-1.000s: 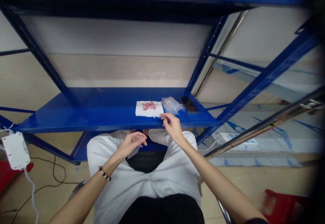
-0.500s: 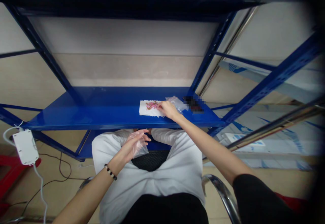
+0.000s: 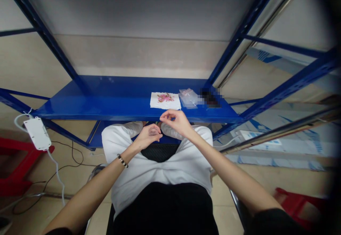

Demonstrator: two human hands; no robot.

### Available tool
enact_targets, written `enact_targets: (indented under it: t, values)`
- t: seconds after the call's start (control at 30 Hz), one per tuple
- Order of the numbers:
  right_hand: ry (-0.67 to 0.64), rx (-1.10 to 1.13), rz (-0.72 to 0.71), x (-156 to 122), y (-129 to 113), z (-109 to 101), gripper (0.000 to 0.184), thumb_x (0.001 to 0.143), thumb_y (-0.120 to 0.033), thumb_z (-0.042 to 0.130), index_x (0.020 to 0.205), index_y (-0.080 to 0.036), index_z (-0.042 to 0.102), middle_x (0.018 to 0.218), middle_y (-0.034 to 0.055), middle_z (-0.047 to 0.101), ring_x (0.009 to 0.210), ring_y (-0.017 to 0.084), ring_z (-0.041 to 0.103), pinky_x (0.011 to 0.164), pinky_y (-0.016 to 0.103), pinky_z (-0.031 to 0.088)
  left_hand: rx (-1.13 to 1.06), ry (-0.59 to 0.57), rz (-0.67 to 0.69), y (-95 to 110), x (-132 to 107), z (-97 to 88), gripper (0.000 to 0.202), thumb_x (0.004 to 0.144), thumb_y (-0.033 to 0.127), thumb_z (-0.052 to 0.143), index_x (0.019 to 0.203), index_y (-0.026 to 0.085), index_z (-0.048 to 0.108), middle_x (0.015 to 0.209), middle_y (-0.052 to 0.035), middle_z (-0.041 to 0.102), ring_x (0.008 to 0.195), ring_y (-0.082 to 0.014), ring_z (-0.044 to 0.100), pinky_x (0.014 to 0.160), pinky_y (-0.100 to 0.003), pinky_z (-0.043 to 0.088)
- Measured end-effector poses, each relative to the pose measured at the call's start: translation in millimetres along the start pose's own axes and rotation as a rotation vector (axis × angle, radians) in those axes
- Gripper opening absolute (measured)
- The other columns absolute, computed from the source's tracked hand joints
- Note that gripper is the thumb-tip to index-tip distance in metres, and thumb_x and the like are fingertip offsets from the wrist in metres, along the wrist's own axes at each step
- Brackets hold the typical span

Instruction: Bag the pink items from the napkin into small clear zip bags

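Note:
My left hand [image 3: 147, 138] is curled in front of my lap, just below the blue shelf [image 3: 106, 104], and its fingers close round a small clear bag that barely shows. My right hand [image 3: 176, 120] hovers right beside it at the shelf's front edge, thumb and fingers pinched on something too small to name. On the shelf behind lies a white tissue [image 3: 165, 101] with a heap of small pink pieces in its middle. A pile of clear little bags [image 3: 188, 97] rests to the right of the tissue.
A dark blurred object [image 3: 211, 98] lies at the shelf's right end. Blue uprights and braces frame the rack. A white power box [image 3: 37, 134] with cables hangs at the left, above a red stool [image 3: 16, 172]. Another red item [image 3: 293, 201] sits on the floor at the right.
My right hand reached onto the tissue with the pink pieces, then drew back, pinched, to meet my left hand. The view has tilted downward.

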State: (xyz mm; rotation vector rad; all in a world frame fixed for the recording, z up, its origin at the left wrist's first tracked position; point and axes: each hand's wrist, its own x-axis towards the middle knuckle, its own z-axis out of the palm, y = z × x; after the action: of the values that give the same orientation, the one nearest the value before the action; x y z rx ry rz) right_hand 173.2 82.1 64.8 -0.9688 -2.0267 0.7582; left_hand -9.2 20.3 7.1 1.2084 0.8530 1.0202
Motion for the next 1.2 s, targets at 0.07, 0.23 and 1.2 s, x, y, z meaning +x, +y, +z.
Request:
enact_targets:
  t: [0.07,0.23,1.2]
  values:
    - [-0.052,0.095,-0.009,-26,-14,17,0.018,0.087,-0.034,0.065,0.087,-0.018,0.072,0.082,0.0036,0.066,0.067,0.013,0.056,0.061,0.024,0.044,0.001,-0.051,-0.006,-2,-2,1.1,0.030,0.073,0.030,0.078,0.089,0.013,0.059,0.072,-0.0005,0.061,0.060,-0.0101,0.058,0.064,-0.025,0.046]
    - [-0.030,0.144,0.014,-49,-10,28,0.017,0.087,-0.034,0.065,0.087,-0.019,0.073,0.083,0.0042,0.062,0.070,0.014,0.055,0.058,0.025,0.041,-0.073,-0.223,-0.100,-3,-10,6.0,0.031,0.077,0.031,0.075,0.096,0.011,0.061,0.069,-0.0032,0.062,0.061,-0.0126,0.058,0.065,-0.027,0.046]
    - [-0.063,0.216,0.036,-52,3,29,0.024,0.093,-0.038,0.058,0.091,-0.020,0.075,0.090,0.0055,0.063,0.081,0.016,0.058,0.060,0.026,0.042,-0.311,-0.301,-0.244,-5,-7,6.7,0.026,0.078,0.032,0.075,0.086,0.011,0.062,0.073,-0.0065,0.062,0.068,-0.0163,0.062,0.069,-0.031,0.051]
